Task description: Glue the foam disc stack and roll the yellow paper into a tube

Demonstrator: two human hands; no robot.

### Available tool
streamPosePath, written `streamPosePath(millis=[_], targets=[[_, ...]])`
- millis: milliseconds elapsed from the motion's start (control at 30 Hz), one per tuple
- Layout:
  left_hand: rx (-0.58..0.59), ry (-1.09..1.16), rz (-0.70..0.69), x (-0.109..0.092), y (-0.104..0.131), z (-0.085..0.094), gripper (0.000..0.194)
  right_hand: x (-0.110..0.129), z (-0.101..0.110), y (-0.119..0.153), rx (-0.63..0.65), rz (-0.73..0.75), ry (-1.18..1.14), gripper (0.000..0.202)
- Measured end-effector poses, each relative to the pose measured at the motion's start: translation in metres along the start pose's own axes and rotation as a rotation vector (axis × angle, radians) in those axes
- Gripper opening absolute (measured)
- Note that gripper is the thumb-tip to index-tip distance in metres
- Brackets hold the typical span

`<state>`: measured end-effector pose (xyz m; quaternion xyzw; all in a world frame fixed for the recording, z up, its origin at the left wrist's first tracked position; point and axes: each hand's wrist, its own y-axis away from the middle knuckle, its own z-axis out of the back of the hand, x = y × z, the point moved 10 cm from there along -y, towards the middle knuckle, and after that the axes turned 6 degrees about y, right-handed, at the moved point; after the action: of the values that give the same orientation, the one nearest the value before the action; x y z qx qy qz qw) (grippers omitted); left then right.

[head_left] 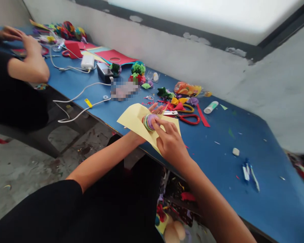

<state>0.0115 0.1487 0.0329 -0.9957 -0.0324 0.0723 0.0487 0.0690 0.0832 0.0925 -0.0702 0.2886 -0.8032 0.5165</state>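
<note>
A sheet of pale yellow paper (133, 116) lies bent over my left hand (157, 109), near the front edge of the table. The left fingers stretch out flat beyond the sheet's far side, and the palm is hidden under it. On top of the paper sits a small round thing with purple, green and orange stripes (149, 122); its kind is not clear. My right hand (167, 135) is closed, thumb and fingers pressed on the striped round thing. Just past the hands lie red-handled scissors (190, 118), partly covered by the paper.
The blue table (218, 162) carries paper flowers (138, 68), an orange packet (187, 88), a glue tube (211, 107), an eraser (235, 152), blue pens (250, 173) and a black power bank (104, 72). White cables (78, 88) hang over the front edge. Another person's arm (31, 62) rests at left.
</note>
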Motion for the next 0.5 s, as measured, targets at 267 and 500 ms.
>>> streamPosePath(millis=[267,500], targets=[[-0.078,-0.114,0.020,0.001,0.000,0.008,0.048,0.002,-0.008,0.003,0.069,-0.025,0.014,0.053],[-0.188,-0.171,0.090,0.007,-0.002,0.024,0.044,0.018,-0.010,0.006,0.073,-0.067,0.125,0.056]])
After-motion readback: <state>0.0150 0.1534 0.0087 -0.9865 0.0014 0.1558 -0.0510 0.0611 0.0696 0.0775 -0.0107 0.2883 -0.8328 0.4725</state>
